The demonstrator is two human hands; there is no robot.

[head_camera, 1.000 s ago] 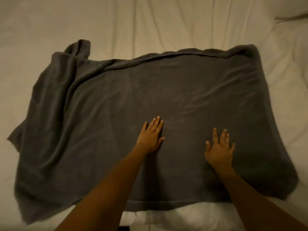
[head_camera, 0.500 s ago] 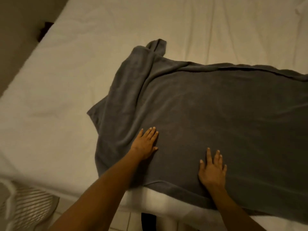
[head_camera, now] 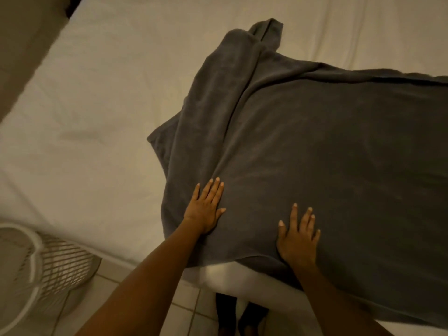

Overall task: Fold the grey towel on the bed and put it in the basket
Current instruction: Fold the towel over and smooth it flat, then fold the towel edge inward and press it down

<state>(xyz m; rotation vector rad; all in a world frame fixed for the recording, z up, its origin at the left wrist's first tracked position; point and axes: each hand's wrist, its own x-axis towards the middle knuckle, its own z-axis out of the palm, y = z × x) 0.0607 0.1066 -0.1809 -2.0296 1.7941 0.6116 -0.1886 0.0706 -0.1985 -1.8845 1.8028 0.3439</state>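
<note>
The grey towel [head_camera: 327, 154] lies spread over the white bed [head_camera: 101, 122], its left end bunched in long folds and its near edge hanging over the mattress side. My left hand [head_camera: 206, 209] rests flat on the towel near the bunched left part, fingers together. My right hand [head_camera: 299, 236] lies flat on the towel close to the near edge, fingers spread. Neither hand grips any cloth. A white slatted basket [head_camera: 36, 270] stands on the floor at the lower left, partly cut off by the frame.
Pale floor tiles [head_camera: 184, 309] run along the bed's near side, with my dark-socked feet [head_camera: 240, 316] below the mattress edge. A beige wall or headboard [head_camera: 21, 44] borders the bed at the upper left.
The view has swung left, bringing the basket and bed's left edge into sight. Both hands slid leftward across the towel toward its bunched end, staying flat.
</note>
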